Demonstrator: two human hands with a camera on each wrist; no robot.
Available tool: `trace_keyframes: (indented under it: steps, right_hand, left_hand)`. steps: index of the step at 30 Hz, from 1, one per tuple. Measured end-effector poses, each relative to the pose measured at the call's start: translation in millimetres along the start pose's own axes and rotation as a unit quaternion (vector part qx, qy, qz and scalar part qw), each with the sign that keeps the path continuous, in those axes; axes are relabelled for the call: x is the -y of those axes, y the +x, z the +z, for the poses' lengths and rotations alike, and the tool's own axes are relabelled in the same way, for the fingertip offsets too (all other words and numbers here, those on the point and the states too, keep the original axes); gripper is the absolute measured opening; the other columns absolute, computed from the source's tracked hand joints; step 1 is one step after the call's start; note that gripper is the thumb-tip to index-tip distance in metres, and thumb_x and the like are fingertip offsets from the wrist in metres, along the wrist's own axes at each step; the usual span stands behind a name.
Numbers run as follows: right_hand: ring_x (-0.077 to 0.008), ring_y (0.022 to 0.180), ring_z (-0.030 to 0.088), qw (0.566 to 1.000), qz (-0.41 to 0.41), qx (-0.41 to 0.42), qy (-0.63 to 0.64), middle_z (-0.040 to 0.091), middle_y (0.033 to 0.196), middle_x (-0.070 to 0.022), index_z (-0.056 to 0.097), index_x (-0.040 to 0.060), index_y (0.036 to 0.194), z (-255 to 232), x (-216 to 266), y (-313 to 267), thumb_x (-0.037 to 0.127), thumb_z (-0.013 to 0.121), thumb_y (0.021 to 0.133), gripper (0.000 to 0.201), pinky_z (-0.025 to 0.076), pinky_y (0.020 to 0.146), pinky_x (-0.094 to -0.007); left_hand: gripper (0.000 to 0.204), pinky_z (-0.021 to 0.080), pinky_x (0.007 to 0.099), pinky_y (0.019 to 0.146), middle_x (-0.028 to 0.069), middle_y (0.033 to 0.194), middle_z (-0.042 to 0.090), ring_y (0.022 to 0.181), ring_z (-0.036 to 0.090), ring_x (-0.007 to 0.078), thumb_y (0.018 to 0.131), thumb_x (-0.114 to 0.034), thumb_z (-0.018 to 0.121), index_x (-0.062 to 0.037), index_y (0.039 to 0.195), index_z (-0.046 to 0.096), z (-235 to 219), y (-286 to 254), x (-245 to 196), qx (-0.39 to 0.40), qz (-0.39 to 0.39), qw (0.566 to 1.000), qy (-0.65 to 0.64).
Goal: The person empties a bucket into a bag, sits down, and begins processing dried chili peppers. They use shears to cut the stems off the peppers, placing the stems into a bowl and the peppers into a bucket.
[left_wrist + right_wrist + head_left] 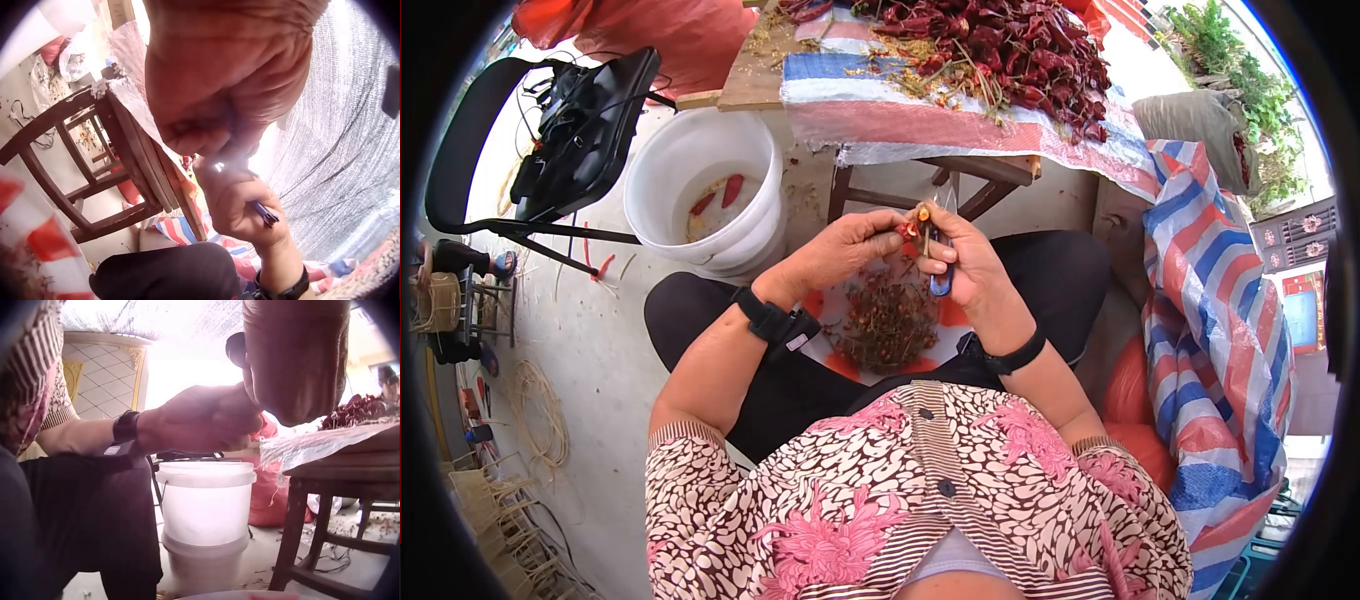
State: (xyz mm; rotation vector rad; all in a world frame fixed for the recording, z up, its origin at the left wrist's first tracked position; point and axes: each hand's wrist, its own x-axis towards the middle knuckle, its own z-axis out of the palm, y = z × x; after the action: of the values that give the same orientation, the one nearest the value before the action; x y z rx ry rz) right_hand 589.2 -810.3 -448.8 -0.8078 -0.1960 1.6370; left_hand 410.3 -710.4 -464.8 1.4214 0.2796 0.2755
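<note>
In the head view the left hand (845, 250) pinches a small red piece (908, 231), apparently dried chili, at its fingertips. Against it, the right hand (970, 262) has its fingers curled round a blue-handled tool (941, 282), which looks like scissors, metal blades (946, 192) pointing away from the body. The left wrist view shows the left hand (231, 75) above the right hand (240, 206), the tool's handle end (265, 214) sticking out. Seen from the right wrist, the left hand (200, 419) meets the right hand (297, 362); the piece is hidden there. Below both hands lie stems and scraps (885, 325).
A table covered with striped sheeting (920, 122) bears a pile of dried red chilies (1030, 60). A white bucket (705, 240) with a few red pieces stands at the left, beside a black chair (600, 130). Striped sheeting (1215, 350) hangs at the right.
</note>
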Motion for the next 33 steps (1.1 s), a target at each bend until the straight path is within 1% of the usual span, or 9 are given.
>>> trace_keyframes:
  steps: [5, 8, 14, 17, 19, 22, 24, 27, 33]
  right_hand:
    - [-0.0022, 0.044, 0.037, 0.947, -0.154, -0.115, -0.259, 0.061, 0.082, -0.0009, 0.055, 0.0074, 0.095, -8.3, -7.0, -13.7, 0.022, 0.064, 0.092, 0.017, 0.031, 0.039, -0.0211]
    - [-0.0134, 0.084, 0.059, 0.766, -0.155, -0.085, -0.618, 0.064, 0.09, -0.0076, 0.059, -0.0008, 0.1, -38.1, -9.6, -16.2, 0.018, 0.072, 0.08, 0.031, 0.048, 0.077, -0.0292]
    - [-0.0106, 0.086, 0.057, 0.721, -0.239, -0.183, -0.625, 0.064, 0.09, -0.0039, 0.063, 0.0002, 0.099, -45.5, 87.4, -22.6, 0.014, 0.067, 0.083, 0.021, 0.046, 0.08, -0.0277]
    - [-0.0281, 0.089, 0.065, 0.542, -0.337, -0.347, -0.687, 0.069, 0.094, -0.0133, 0.067, 0.0041, 0.097, -86.2, 175.1, -3.5, 0.023, 0.067, 0.082, 0.024, 0.049, 0.08, -0.0369]
    - [-0.0305, 0.093, 0.065, 0.497, -0.322, -0.452, -0.667, 0.069, 0.097, -0.0142, 0.065, 0.0055, 0.105, -116.9, 230.0, 12.1, 0.018, 0.062, 0.084, 0.025, 0.049, 0.081, -0.0382]
    - [-0.033, 0.097, 0.065, 0.595, -0.421, -0.429, -0.533, 0.068, 0.1, -0.0204, 0.063, -0.0023, 0.107, -195.6, 303.5, 48.1, 0.019, 0.063, 0.082, 0.033, 0.048, 0.086, -0.0398]
    - [-0.0336, 0.099, 0.066, 0.519, -0.311, -0.557, -0.569, 0.068, 0.104, -0.0206, 0.064, -0.002, 0.108, -233.9, 346.8, 66.6, 0.024, 0.067, 0.08, 0.039, 0.049, 0.087, -0.0393]
    - [-0.0356, 0.102, 0.065, 0.582, -0.203, -0.608, -0.5, 0.067, 0.109, -0.0216, 0.066, -0.0011, 0.106, -236.6, 365.0, 77.6, 0.032, 0.072, 0.075, 0.045, 0.049, 0.088, -0.0411]
    - [-0.0386, 0.101, 0.065, 0.49, -0.199, -0.63, -0.568, 0.066, 0.104, -0.028, 0.068, -0.0062, 0.097, -234.4, 361.6, 82.9, 0.03, 0.075, 0.068, 0.047, 0.049, 0.089, -0.0402]
  left_hand:
    - [0.019, 0.043, 0.0234, 0.079, -0.0021, 0.098, 0.057, 0.088, 0.05, 0.0065, 0.096, -0.016, 0.057, -0.0078, 0.112, 0.054, -2.8, -3.3, -4.4, -0.046, -0.006, 0.999, -0.015]
    - [0.019, 0.042, 0.0232, 0.077, -0.0022, 0.095, 0.054, 0.084, 0.048, 0.0067, 0.094, -0.016, 0.06, -0.0081, 0.11, 0.052, -6.9, -0.9, -6.0, -0.084, 0.008, 0.996, -0.013]
    - [0.02, 0.039, 0.0213, 0.072, -0.0039, 0.089, 0.05, 0.079, 0.044, 0.0053, 0.091, -0.021, 0.066, -0.0067, 0.101, 0.056, -9.7, 0.9, -5.4, -0.145, -0.041, 0.988, 0.04]
    - [0.021, 0.04, 0.0218, 0.072, -0.0035, 0.087, 0.053, 0.08, 0.046, 0.0051, 0.091, -0.023, 0.066, -0.0052, 0.101, 0.06, -14.4, 5.6, 4.9, -0.142, -0.069, 0.985, 0.067]
    - [0.023, 0.042, 0.0228, 0.073, -0.0025, 0.087, 0.055, 0.08, 0.048, 0.0055, 0.091, -0.023, 0.066, -0.0053, 0.104, 0.061, -16.4, 7.5, 10.6, -0.102, -0.077, 0.986, 0.103]
    - [0.023, 0.045, 0.0244, 0.074, -0.002, 0.086, 0.057, 0.079, 0.05, 0.0073, 0.092, -0.022, 0.065, -0.0054, 0.107, 0.061, -13.0, 9.0, 11.7, -0.049, -0.102, 0.985, 0.126]
    - [0.023, 0.044, 0.0247, 0.073, -0.0023, 0.083, 0.056, 0.077, 0.05, 0.0081, 0.092, -0.021, 0.064, -0.0049, 0.108, 0.06, -14.0, 9.8, 17.8, -0.02, -0.141, 0.979, 0.144]
    - [0.025, 0.043, 0.0263, 0.072, -0.0013, 0.076, 0.052, 0.075, 0.049, 0.0095, 0.09, -0.021, 0.065, -0.0048, 0.108, 0.061, -17.0, 11.9, 17.3, 0.004, -0.162, 0.967, 0.198]
    - [0.024, 0.045, 0.0276, 0.071, 0.0001, 0.077, 0.054, 0.075, 0.051, 0.01, 0.09, -0.021, 0.065, -0.0051, 0.108, 0.061, -23.7, 15.2, 19.1, -0.01, -0.169, 0.959, 0.228]
